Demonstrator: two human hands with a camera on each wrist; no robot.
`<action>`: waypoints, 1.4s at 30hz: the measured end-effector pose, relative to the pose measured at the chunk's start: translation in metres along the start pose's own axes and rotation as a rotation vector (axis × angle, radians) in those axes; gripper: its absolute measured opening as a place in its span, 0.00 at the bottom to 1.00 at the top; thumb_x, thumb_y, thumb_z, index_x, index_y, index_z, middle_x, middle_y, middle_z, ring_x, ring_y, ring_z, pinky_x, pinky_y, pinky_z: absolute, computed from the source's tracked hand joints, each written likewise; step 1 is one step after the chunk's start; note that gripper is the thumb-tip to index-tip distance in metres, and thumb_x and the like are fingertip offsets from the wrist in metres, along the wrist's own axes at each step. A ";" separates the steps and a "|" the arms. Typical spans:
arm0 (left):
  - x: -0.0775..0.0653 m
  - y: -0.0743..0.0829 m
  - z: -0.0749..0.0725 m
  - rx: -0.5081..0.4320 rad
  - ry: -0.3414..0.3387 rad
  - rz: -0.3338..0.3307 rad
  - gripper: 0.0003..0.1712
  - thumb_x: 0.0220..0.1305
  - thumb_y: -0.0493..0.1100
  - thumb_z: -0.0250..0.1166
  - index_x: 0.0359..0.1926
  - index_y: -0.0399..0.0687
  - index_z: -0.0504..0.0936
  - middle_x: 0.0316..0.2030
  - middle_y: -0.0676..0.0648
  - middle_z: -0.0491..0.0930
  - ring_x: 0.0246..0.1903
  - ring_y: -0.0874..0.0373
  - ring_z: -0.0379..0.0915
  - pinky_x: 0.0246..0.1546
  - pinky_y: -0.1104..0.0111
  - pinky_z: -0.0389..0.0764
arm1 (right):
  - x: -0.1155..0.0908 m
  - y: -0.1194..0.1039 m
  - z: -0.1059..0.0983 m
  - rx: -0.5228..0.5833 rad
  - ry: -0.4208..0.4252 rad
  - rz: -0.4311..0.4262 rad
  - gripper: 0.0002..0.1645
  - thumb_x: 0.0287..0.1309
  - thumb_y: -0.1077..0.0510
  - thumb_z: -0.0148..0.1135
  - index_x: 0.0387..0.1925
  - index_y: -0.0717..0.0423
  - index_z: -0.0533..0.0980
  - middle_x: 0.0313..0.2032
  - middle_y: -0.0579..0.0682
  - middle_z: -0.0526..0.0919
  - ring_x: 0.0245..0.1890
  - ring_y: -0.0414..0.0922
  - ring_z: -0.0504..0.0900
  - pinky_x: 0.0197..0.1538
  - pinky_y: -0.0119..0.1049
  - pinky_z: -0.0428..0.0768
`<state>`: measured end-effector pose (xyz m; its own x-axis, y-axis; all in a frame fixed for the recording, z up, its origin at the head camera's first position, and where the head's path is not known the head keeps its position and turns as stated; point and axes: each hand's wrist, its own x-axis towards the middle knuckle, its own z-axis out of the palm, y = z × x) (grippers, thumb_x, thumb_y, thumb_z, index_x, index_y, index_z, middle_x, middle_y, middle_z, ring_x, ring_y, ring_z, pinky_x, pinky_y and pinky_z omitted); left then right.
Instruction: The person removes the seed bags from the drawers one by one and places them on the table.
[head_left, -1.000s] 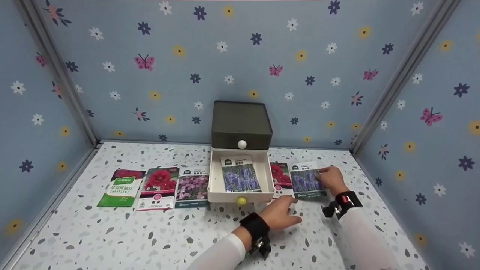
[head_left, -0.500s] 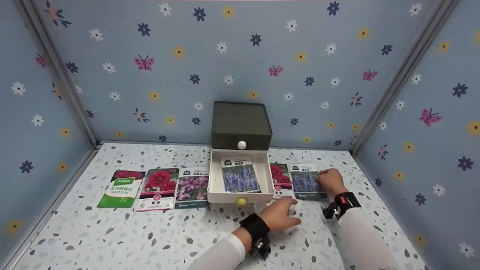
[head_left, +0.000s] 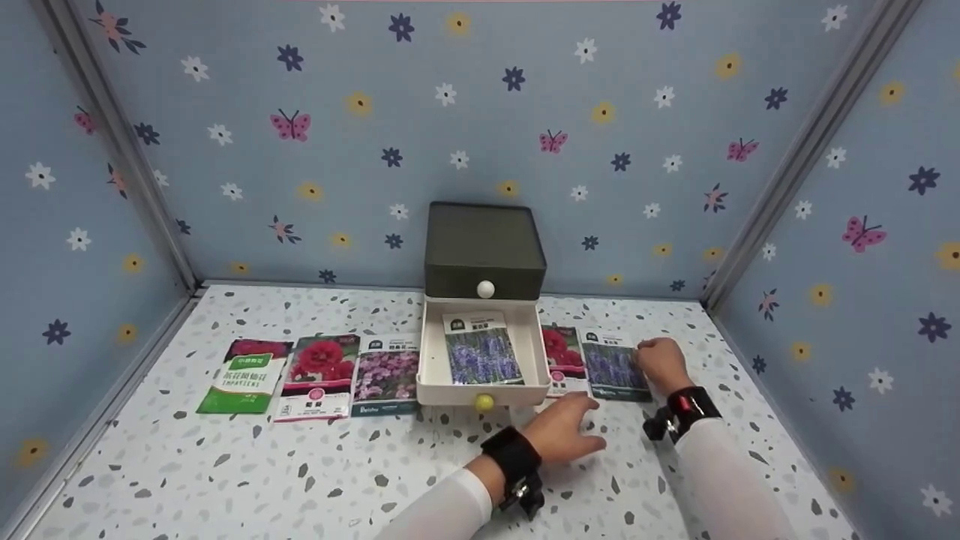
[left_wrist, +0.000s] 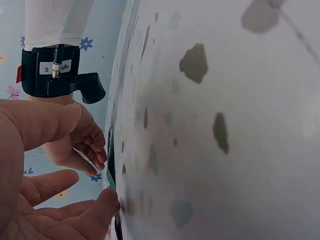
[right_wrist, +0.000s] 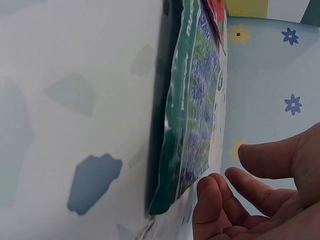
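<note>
The right hand (head_left: 664, 364) has its thumb and index finger apart and its other fingers loosely bent, pinching nothing, at the right edge of the lavender packet (head_left: 616, 364), which lies on the desk (head_left: 322, 487) immediately to that hand's left. Too hard a leftward push could buckle this thin packet or ride it over the red-flower packet (head_left: 564, 352) just beyond it. The left hand (head_left: 559, 431), spread and holding nothing, sits close by the packets' near edges, where a careless move might knock both askew.
</note>
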<state>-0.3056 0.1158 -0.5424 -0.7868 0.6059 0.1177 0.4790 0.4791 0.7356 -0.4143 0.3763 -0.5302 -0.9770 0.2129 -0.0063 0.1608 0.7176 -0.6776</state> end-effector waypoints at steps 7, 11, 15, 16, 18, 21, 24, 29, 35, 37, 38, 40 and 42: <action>-0.005 0.013 -0.012 0.033 -0.019 0.064 0.33 0.74 0.50 0.73 0.73 0.40 0.80 0.71 0.42 0.80 0.71 0.54 0.75 0.72 0.65 0.75 | -0.010 -0.017 0.008 0.112 -0.004 0.017 0.27 0.74 0.58 0.63 0.66 0.74 0.80 0.53 0.67 0.87 0.41 0.52 0.87 0.43 0.41 0.84; -0.015 0.025 -0.026 -0.014 -0.058 0.113 0.31 0.78 0.51 0.71 0.74 0.42 0.80 0.71 0.45 0.80 0.66 0.56 0.79 0.67 0.68 0.78 | -0.017 -0.031 0.012 0.123 -0.009 -0.019 0.26 0.77 0.58 0.63 0.66 0.73 0.80 0.56 0.68 0.87 0.48 0.55 0.87 0.50 0.46 0.84; -0.028 0.033 -0.043 -0.038 -0.066 0.171 0.29 0.81 0.52 0.70 0.74 0.44 0.79 0.70 0.47 0.82 0.63 0.59 0.81 0.64 0.69 0.79 | -0.022 -0.046 0.014 0.144 -0.013 -0.048 0.24 0.79 0.58 0.62 0.66 0.72 0.81 0.56 0.68 0.87 0.51 0.57 0.87 0.51 0.45 0.84; -0.031 0.034 -0.047 -0.042 -0.057 0.190 0.28 0.81 0.51 0.69 0.74 0.44 0.80 0.69 0.47 0.82 0.63 0.60 0.81 0.64 0.70 0.79 | -0.024 -0.050 0.015 0.148 -0.016 -0.053 0.24 0.80 0.57 0.62 0.66 0.71 0.81 0.56 0.67 0.87 0.51 0.57 0.87 0.50 0.44 0.83; -0.038 0.035 -0.056 -0.049 -0.028 0.236 0.26 0.82 0.49 0.69 0.73 0.44 0.81 0.67 0.45 0.83 0.64 0.59 0.81 0.65 0.70 0.79 | -0.028 -0.058 0.015 0.156 -0.021 -0.069 0.23 0.80 0.57 0.62 0.66 0.70 0.81 0.55 0.66 0.87 0.50 0.57 0.87 0.47 0.40 0.83; -0.046 0.036 -0.071 -0.065 0.035 0.302 0.23 0.82 0.45 0.69 0.71 0.41 0.82 0.65 0.42 0.85 0.62 0.58 0.82 0.64 0.70 0.81 | -0.034 -0.071 0.015 0.165 -0.032 -0.111 0.23 0.80 0.57 0.62 0.65 0.70 0.81 0.54 0.66 0.88 0.51 0.58 0.88 0.45 0.37 0.82; -0.052 0.034 -0.087 -0.078 0.099 0.336 0.22 0.81 0.42 0.70 0.69 0.40 0.83 0.63 0.41 0.85 0.60 0.57 0.83 0.61 0.69 0.83 | -0.042 -0.086 0.015 0.184 -0.033 -0.155 0.22 0.80 0.58 0.63 0.64 0.69 0.82 0.53 0.66 0.88 0.51 0.60 0.88 0.46 0.37 0.82; -0.057 0.026 -0.116 -0.093 0.197 0.318 0.21 0.80 0.44 0.71 0.67 0.40 0.85 0.61 0.42 0.86 0.58 0.52 0.85 0.59 0.62 0.87 | -0.059 -0.114 0.015 0.211 -0.020 -0.195 0.19 0.79 0.57 0.65 0.61 0.66 0.84 0.51 0.62 0.88 0.50 0.58 0.86 0.47 0.38 0.82; -0.062 0.010 -0.146 -0.099 0.314 0.213 0.26 0.79 0.42 0.71 0.70 0.34 0.81 0.62 0.37 0.85 0.57 0.42 0.86 0.58 0.50 0.88 | -0.078 -0.144 0.019 0.239 -0.067 -0.237 0.17 0.80 0.58 0.65 0.62 0.63 0.84 0.51 0.59 0.88 0.48 0.52 0.85 0.49 0.40 0.83; -0.064 0.005 -0.152 -0.069 0.358 0.144 0.27 0.79 0.42 0.71 0.72 0.34 0.79 0.62 0.37 0.85 0.57 0.43 0.86 0.59 0.51 0.87 | -0.083 -0.152 0.021 0.255 -0.082 -0.242 0.17 0.80 0.58 0.65 0.62 0.61 0.84 0.51 0.58 0.87 0.48 0.52 0.84 0.49 0.41 0.84; -0.066 0.003 -0.155 -0.055 0.378 0.101 0.29 0.78 0.42 0.71 0.73 0.35 0.78 0.63 0.38 0.85 0.58 0.44 0.86 0.60 0.51 0.87 | -0.085 -0.156 0.022 0.257 -0.085 -0.251 0.16 0.80 0.58 0.64 0.62 0.61 0.84 0.51 0.58 0.87 0.48 0.52 0.85 0.50 0.41 0.84; -0.068 -0.001 -0.159 -0.038 0.415 0.022 0.30 0.78 0.42 0.71 0.75 0.36 0.77 0.63 0.38 0.84 0.58 0.46 0.85 0.60 0.52 0.86 | -0.088 -0.163 0.024 0.259 -0.087 -0.271 0.16 0.79 0.59 0.65 0.61 0.61 0.84 0.50 0.57 0.88 0.47 0.51 0.85 0.50 0.41 0.84; -0.069 -0.005 -0.163 -0.031 0.442 -0.047 0.31 0.78 0.43 0.71 0.75 0.37 0.77 0.63 0.38 0.84 0.58 0.46 0.84 0.60 0.52 0.86 | -0.090 -0.169 0.027 0.254 -0.086 -0.294 0.16 0.78 0.60 0.65 0.61 0.62 0.85 0.49 0.57 0.88 0.46 0.50 0.85 0.50 0.40 0.83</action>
<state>-0.3169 -0.0321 -0.4458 -0.9016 0.2508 0.3524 0.4319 0.4767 0.7657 -0.3574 0.2178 -0.4353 -0.9861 -0.0410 0.1610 -0.1568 0.5505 -0.8200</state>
